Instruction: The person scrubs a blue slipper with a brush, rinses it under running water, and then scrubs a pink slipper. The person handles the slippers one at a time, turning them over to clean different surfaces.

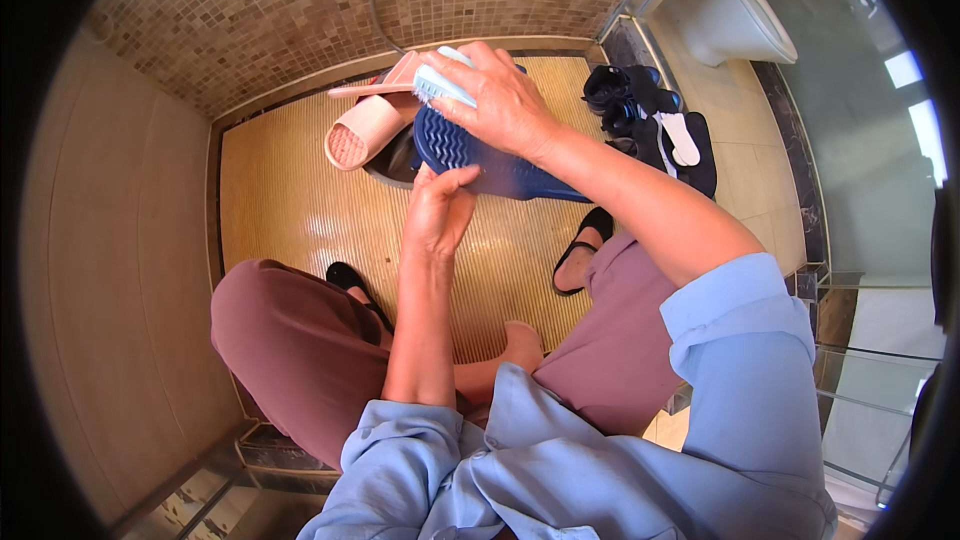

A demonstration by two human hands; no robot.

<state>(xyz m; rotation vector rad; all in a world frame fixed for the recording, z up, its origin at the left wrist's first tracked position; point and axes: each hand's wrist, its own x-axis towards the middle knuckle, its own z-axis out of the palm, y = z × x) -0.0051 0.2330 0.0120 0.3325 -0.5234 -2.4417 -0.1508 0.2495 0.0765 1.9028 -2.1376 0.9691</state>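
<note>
My left hand [442,206] grips the near left end of a dark blue slipper [495,169], its thumb lying across the zigzag-patterned sole, which faces up. In my right hand [495,101] is a light blue scrubbing brush [442,82], with its bristles down at the upper edge of that sole. Part of the slipper is hidden under my right hand and forearm. Just beyond, a pink slide slipper [364,131] and another pink slipper [379,88] rest over a dark basin [390,165], mostly hidden.
Several black shoes [607,86] and white-and-black insoles [679,139] lie at the right edge of the ribbed yellowish floor [277,187]. A white toilet [739,15] stands beyond them. Tiled walls [225,22] bound the far and left sides. My feet in black shoes are on the floor.
</note>
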